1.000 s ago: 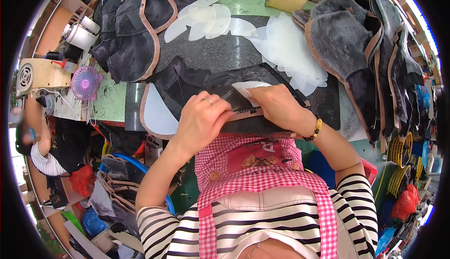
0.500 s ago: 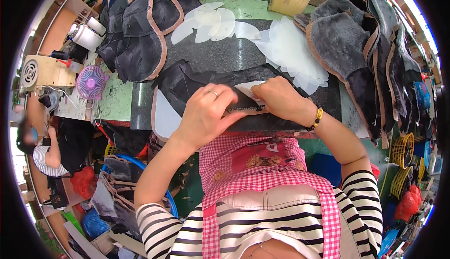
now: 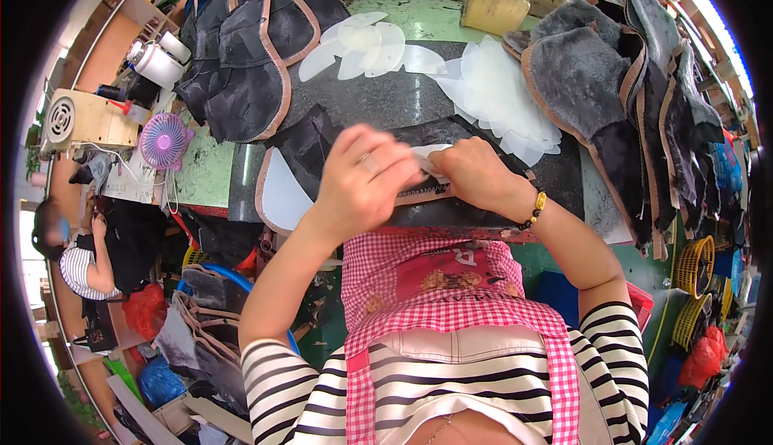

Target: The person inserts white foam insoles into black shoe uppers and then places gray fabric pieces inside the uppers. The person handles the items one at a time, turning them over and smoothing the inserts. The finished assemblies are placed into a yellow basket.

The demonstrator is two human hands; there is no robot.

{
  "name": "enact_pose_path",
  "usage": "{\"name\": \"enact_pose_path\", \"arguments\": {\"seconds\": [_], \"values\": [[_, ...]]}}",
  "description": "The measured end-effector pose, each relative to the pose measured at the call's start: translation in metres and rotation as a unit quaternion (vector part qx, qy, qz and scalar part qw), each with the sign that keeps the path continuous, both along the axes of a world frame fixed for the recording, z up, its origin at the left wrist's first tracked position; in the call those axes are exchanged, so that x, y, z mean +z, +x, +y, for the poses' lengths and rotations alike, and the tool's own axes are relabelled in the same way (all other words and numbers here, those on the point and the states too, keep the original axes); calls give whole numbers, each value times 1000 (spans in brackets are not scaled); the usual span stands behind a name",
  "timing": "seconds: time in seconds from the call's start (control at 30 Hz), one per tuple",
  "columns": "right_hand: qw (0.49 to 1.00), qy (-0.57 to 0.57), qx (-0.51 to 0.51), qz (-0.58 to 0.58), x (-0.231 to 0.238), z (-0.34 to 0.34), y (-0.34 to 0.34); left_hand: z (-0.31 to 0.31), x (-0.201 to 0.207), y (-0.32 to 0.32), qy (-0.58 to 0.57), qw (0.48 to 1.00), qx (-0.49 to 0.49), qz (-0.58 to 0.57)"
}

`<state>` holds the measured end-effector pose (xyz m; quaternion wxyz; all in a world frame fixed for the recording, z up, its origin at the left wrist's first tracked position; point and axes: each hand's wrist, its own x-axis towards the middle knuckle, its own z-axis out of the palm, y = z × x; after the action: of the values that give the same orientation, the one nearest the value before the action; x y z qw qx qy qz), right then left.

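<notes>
A dark fabric piece (image 3: 310, 135) with a tan stitched edge lies across the near side of the dark work slab (image 3: 378, 103). My right hand (image 3: 481, 173) is closed, its thumb and fingers pinching a small white stiffener piece (image 3: 429, 155) over the fabric. Just left of it, my left hand (image 3: 364, 178) hovers over the fabric's edge, a ring on one finger. Its fingers are bent and smeared by motion, and the fingertips overlap the white piece's left end; whether they grip it is unclear. Another white panel (image 3: 283, 193) shows at the fabric's left end.
Loose translucent white shapes (image 3: 372, 46) and a fanned stack of them (image 3: 499, 99) lie farther back. Dark lined pieces are heaped at left (image 3: 250, 74) and right (image 3: 580, 74). A purple fan (image 3: 164, 140) stands left. Another person (image 3: 84, 264) is at far left.
My left hand has risen slightly and turned over the white piece. The white piece now looks more bent between my hands. At far left, the other person has shifted more into view.
</notes>
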<state>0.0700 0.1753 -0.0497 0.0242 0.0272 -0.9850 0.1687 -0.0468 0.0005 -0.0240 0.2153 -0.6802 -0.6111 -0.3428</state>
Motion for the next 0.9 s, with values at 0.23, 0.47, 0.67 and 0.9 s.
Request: {"name": "enact_pose_path", "arguments": {"seconds": [0.23,0.47,0.67,0.9], "values": [[1000,16,13,-2,2,-1,-3,-62,-30,29,-186,974,121,55],[998,55,35,19,1,-12,0,-43,-27,6,-168,977,115,69],[993,48,105,-36,12,-17,9,-26,-6,-7,-261,963,-3,66],[986,-112,83,93,69,7,9,-32,88,-21,-313,912,98,-245]]}}
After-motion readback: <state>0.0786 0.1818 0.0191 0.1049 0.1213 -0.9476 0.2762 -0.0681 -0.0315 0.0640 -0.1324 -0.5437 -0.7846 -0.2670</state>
